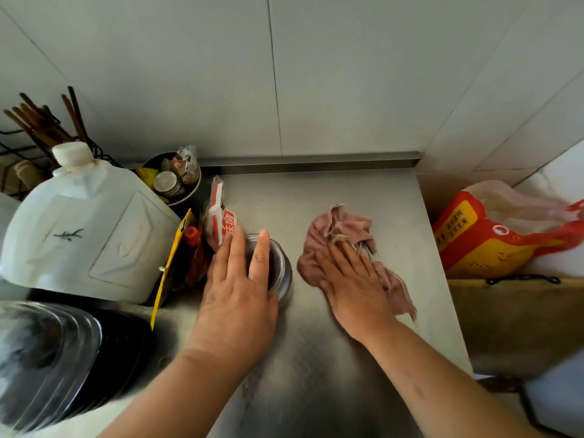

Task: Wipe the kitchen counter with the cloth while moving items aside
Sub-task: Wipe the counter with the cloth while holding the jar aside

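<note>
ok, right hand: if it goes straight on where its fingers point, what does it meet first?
Right hand lies flat on the crumpled pink cloth; beyond it, bare steel counter, then probably the raised back edge below the wall. Nothing else in that line.

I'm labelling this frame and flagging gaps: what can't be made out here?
All in the head view:
1. Small glass jar: the left hand lies over it, hiding its top and most of its contents.
2. Steel counter beneath the pink cloth and the flat right hand: covered.
3. Dark ribbed object, lower left: blurred and cut by the frame edge.
4. Yellow and red rice bag: cut by the right edge.
</note>
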